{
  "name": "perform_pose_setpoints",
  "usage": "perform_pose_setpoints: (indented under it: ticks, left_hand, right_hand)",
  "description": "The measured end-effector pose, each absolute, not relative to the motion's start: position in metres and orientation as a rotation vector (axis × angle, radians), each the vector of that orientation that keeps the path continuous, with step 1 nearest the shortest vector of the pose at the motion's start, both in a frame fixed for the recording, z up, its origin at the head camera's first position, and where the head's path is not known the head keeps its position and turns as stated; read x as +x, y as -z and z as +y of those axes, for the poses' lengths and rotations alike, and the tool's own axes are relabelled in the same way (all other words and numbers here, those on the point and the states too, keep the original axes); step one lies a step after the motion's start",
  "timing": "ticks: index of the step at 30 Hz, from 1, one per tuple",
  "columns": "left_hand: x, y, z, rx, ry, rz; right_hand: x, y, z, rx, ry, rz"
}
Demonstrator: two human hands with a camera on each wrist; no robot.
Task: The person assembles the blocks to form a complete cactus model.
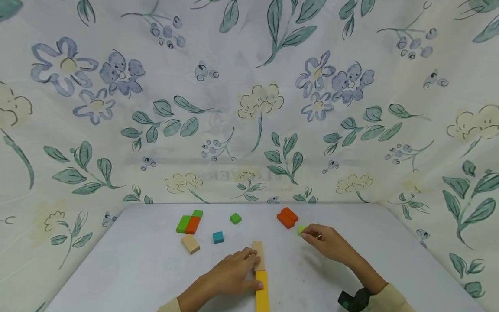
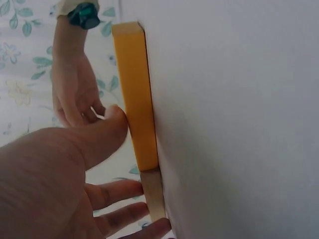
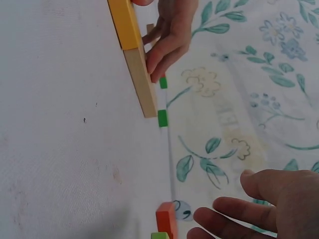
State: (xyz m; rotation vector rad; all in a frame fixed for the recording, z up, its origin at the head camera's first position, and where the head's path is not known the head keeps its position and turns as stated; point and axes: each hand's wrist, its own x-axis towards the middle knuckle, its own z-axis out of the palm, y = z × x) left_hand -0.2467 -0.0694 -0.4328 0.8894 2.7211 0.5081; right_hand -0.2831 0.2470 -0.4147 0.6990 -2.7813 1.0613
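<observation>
Yellow block (image 1: 263,299): abuts wooden block (image 1: 260,255) toward far edge of desk (image 1: 124,260) | Left hand (image 1: 233,272): grip relaxed, touching both | Right hand (image 1: 327,242): grip parted, empty, beside lime-green block (image 1: 300,229) toward far-right corner

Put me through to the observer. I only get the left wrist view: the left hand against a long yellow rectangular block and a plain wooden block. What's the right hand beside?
Observer: The head view shows the right hand beside a small lime-green block; I can't tell whether they touch.
Operator: Got it. Is there anything farther back, past that one?
Observer: Yes, two orange rectangular blocks lie side by side just beyond it.
Operator: And what's to the left of the plain wooden block, as the person sees it?
Observer: A small blue block lies off to its left, apart from it.
</observation>
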Motion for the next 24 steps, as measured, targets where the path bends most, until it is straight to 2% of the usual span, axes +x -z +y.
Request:
perform_pose_setpoints:
  ticks: [17,24]
  left_hand:
    - [-0.244,0.432,-0.067,0.888,-0.502,2.713]
    - [-0.244,0.431,-0.067,0.874,-0.498,2.718]
  right_hand:
    - [-0.284,0.419,0.249,0.662,-1.104,-2.807]
    - [-0.288,0.417,0.227,0.718,-1.147,-2.808]
